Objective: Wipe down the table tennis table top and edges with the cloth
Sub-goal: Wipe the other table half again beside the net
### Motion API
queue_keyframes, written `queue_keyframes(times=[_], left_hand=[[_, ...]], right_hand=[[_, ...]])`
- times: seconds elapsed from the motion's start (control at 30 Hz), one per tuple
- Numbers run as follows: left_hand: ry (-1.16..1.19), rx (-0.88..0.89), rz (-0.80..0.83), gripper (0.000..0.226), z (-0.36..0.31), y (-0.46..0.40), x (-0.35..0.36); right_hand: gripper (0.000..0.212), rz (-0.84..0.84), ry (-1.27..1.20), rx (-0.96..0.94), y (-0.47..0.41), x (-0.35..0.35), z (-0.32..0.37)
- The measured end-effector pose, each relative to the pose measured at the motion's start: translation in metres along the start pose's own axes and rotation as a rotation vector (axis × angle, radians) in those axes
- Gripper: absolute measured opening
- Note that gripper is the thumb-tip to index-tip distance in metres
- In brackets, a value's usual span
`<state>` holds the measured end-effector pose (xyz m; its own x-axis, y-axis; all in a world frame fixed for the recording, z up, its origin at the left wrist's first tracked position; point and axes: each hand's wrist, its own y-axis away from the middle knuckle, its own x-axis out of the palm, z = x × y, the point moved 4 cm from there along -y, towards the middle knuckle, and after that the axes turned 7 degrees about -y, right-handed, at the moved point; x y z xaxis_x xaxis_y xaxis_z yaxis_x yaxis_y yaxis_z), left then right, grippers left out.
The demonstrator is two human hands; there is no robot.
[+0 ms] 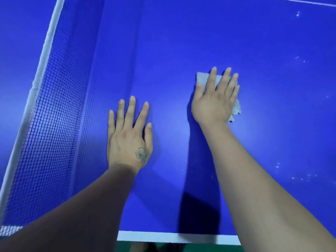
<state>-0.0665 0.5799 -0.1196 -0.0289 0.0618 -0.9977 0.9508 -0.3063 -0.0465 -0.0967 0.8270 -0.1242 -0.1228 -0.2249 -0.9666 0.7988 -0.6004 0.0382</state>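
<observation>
A person leans over a blue table tennis desk (181,42), both bare arms stretched out across its top. The right hand (214,100) presses flat on a pale grey cloth (201,78), its fingers (211,77) straight and spread; the cloth lies on the desk under the palm, one corner showing beyond the fingertips and a crumpled edge poking out at the hand's right side. The left hand (129,135), marked with a small tattoo (141,154) near the wrist, rests palm-down on the bare surface just beside it, fingers straight and apart, holding nothing. The dark net (54,115) with its white top band (41,70) runs along the left. White specks (298,57) dot the surface at right, and a white edge line (172,237) borders the near side.
</observation>
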Motion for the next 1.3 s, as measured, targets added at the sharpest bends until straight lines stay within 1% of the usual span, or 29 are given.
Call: queue_keyframes(times=[0.1,0.23,0.3,0.37,0.43,0.5,0.57,0.67,0.77,0.87,0.9,0.97,1.1,1.2,1.3], left_hand=[[0.009,-0.004,-0.035,0.058,-0.001,0.0,-0.001],[0.03,-0.013,-0.046,0.059,0.0,0.0,0.0],[0.029,-0.007,-0.049,0.059,0.0,-0.001,0.001],[0.028,0.001,-0.049,0.057,-0.001,-0.001,0.001],[0.022,0.002,-0.053,0.056,-0.001,0.0,0.0],[0.02,0.001,-0.056,0.058,-0.001,0.0,0.0],[0.016,-0.004,-0.045,0.059,-0.001,-0.001,0.0],[0.021,-0.007,-0.034,0.059,-0.001,-0.001,-0.001],[0.014,-0.008,-0.038,0.059,-0.001,0.0,-0.002],[-0.005,-0.005,-0.045,0.058,-0.001,0.0,-0.002],[-0.007,0.0,-0.046,0.058,-0.001,0.0,-0.002],[-0.004,0.004,-0.049,0.058,0.0,0.0,-0.001],[0.01,-0.001,-0.042,0.059,-0.001,0.0,0.0],[0.012,-0.01,-0.035,0.059,-0.001,0.0,0.0],[0.003,0.007,-0.039,0.058,-0.001,0.002,0.0]], right_hand=[[0.068,0.023,-0.007,-0.078,-0.004,0.011,0.04],[0.065,0.031,-0.03,-0.269,0.034,0.021,0.084],[0.064,0.046,-0.063,-0.349,0.062,0.023,0.087],[0.062,0.069,-0.087,-0.392,0.092,0.02,0.075],[0.061,0.081,-0.086,-0.388,0.123,0.015,0.051],[0.062,0.083,-0.073,-0.339,0.142,0.007,0.019],[0.063,0.078,-0.059,-0.265,0.143,0.0,-0.013],[0.064,0.045,-0.043,-0.147,0.118,-0.009,-0.044],[0.067,0.021,-0.047,-0.053,0.077,-0.008,-0.043],[0.072,0.001,-0.041,0.022,0.046,0.001,-0.009],[0.072,-0.002,-0.043,0.023,0.043,0.004,0.005],[0.071,0.013,-0.033,-0.033,0.048,0.011,0.033],[0.068,0.051,-0.055,-0.186,0.101,0.018,0.062],[0.064,0.08,-0.108,-0.255,0.155,0.018,0.053],[0.061,0.118,-0.116,-0.34,0.204,0.011,0.024]])
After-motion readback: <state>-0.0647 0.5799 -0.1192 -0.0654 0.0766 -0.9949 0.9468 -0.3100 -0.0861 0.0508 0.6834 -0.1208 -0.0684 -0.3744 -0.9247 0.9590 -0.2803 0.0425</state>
